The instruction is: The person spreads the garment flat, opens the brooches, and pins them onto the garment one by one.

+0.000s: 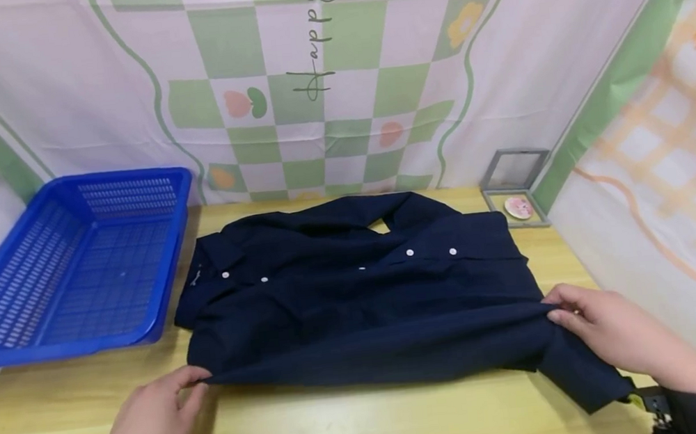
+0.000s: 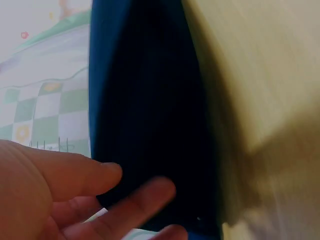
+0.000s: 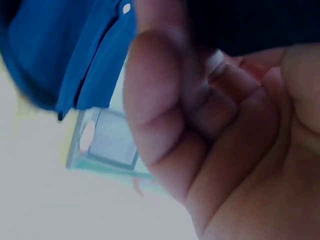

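A dark blue shirt is lying buttons up on the wooden table, collar pointing left. The left hand is pinching its near edge at the collar end, thumb and fingertips nearly together; the right hand is pinching that edge near the hem, fingers curled. The edge is stretching between them, one sleeve sticking out near the right hand. A blue basket is standing left of the shirt; a gray frame is sitting beyond the hem.
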A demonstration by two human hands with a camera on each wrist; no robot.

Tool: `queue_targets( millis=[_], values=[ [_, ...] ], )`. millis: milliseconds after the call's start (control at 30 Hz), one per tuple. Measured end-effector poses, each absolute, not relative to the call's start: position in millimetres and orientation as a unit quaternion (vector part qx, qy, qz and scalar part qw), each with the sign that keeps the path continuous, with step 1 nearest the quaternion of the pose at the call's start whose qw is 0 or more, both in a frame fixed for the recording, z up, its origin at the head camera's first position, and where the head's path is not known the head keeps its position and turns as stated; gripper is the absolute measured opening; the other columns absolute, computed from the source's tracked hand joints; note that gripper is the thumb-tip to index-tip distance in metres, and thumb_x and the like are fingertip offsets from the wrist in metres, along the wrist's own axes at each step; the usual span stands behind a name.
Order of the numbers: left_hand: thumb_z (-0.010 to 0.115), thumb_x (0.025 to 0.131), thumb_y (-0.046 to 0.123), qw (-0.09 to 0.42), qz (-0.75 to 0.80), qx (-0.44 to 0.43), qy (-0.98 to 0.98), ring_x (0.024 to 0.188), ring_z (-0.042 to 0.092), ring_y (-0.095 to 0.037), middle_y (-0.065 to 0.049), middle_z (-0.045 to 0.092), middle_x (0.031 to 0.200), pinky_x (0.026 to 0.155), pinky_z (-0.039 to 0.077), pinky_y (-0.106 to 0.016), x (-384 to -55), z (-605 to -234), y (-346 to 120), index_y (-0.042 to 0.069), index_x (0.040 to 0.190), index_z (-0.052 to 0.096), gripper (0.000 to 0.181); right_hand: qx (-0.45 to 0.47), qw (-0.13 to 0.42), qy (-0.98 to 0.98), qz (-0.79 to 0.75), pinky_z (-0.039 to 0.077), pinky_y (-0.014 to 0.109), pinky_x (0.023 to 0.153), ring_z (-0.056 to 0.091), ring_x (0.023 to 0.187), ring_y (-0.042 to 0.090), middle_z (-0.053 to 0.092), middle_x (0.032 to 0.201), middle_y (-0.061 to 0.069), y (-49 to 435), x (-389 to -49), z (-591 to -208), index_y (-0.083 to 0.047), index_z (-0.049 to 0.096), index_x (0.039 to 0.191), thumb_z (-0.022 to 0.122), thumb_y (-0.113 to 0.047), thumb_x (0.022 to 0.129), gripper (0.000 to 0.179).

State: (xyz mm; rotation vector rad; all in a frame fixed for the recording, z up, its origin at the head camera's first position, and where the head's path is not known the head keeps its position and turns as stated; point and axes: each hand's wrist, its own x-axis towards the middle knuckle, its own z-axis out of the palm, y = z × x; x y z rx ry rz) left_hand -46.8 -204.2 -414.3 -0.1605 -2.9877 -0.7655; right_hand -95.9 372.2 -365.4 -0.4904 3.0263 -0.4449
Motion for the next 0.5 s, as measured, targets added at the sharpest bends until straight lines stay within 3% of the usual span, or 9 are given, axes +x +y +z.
queue_targets(
  millis=[133, 267, 400, 500],
  values=[
    [0.07, 0.092, 0.013, 0.064, -0.245, -0.073, -0.965, 0.089, 0.069, -0.037, -0.011, 0.073, 0.101, 0.077, 0.052, -0.056, -47.2, -415.6, -206.2, 0.009, 0.1, 0.075, 0.01, -0.174, 0.052, 0.975, -0.127, 0.044, 0.028, 0.058, 0.052, 0.07, 0.001, 0.062, 0.085, -0.014, 376.0, -96.9, -365.7, -0.02, 0.064, 0.097, 0.068, -0.003, 0.093, 0.017],
    [0.068, 0.095, 0.021, 0.047, -0.276, -0.055, -0.958, 0.094, 0.068, -0.036, -0.015, 0.07, 0.112, 0.081, 0.052, -0.055, -48.0, -413.6, -208.9, 0.007, 0.106, 0.075, 0.019, -0.193, 0.131, 0.964, -0.13, 0.048, 0.029, 0.062, 0.055, 0.074, 0.002, 0.06, 0.085, -0.012, 383.2, -97.2, -365.4, -0.017, 0.063, 0.097, 0.068, 0.003, 0.088, 0.022],
    [0.065, 0.098, 0.036, 0.012, -0.323, -0.002, -0.946, 0.097, 0.066, -0.029, -0.009, 0.068, 0.117, 0.08, 0.051, -0.05, -50.7, -410.3, -211.4, 0.01, 0.109, 0.076, 0.03, -0.206, 0.183, 0.95, -0.145, 0.037, 0.026, 0.056, 0.041, 0.063, 0.0, 0.043, 0.072, -0.013, 389.5, -94.1, -364.1, -0.016, 0.054, 0.09, 0.064, 0.001, 0.092, 0.02],
    [0.066, 0.097, 0.039, 0.016, -0.334, 0.027, -0.942, 0.106, 0.063, -0.031, -0.006, 0.068, 0.117, 0.083, 0.049, -0.045, -52.3, -409.9, -212.5, 0.013, 0.104, 0.077, 0.029, -0.224, 0.159, 0.943, -0.19, 0.031, 0.025, 0.056, 0.037, 0.062, 0.001, 0.037, 0.072, -0.012, 393.2, -91.8, -363.9, -0.016, 0.049, 0.093, 0.057, 0.003, 0.097, 0.021]
  ],
)
